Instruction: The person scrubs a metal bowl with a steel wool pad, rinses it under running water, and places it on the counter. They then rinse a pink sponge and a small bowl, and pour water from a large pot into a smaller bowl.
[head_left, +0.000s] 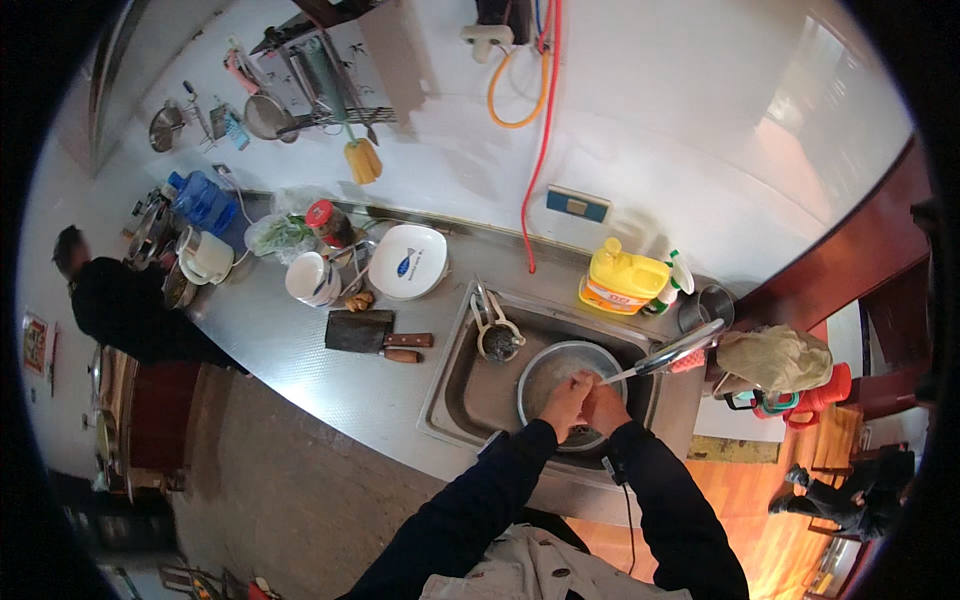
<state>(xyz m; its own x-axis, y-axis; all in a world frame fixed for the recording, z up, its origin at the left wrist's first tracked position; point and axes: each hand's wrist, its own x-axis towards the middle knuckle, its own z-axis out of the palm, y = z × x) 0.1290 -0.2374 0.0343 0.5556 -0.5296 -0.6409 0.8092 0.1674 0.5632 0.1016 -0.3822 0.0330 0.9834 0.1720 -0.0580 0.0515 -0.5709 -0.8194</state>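
Both of my hands meet over a round metal basin (531, 361) in the stainless steel sink (459, 390). My left hand (564, 407) presses against my right hand (604, 409), fingers curled inward. A small pinkish patch shows between the palms, but whether it is an object is unclear. The spout of a metal faucet (679, 349) reaches in from the right, and a thin stream runs down onto my fingers. Cloudy water appears to stand in the basin. Left of it in the sink, a white-handled strainer (499, 339) holds dark matter.
Two cleavers (360, 332) lie on the steel counter (277, 337) near a piece of ginger (360, 301), stacked bowls (309, 279) and a white dish (409, 261). Behind the sink stands a yellow jug (624, 277). A person in dark clothing (127, 307) stands far left; another sits far right.
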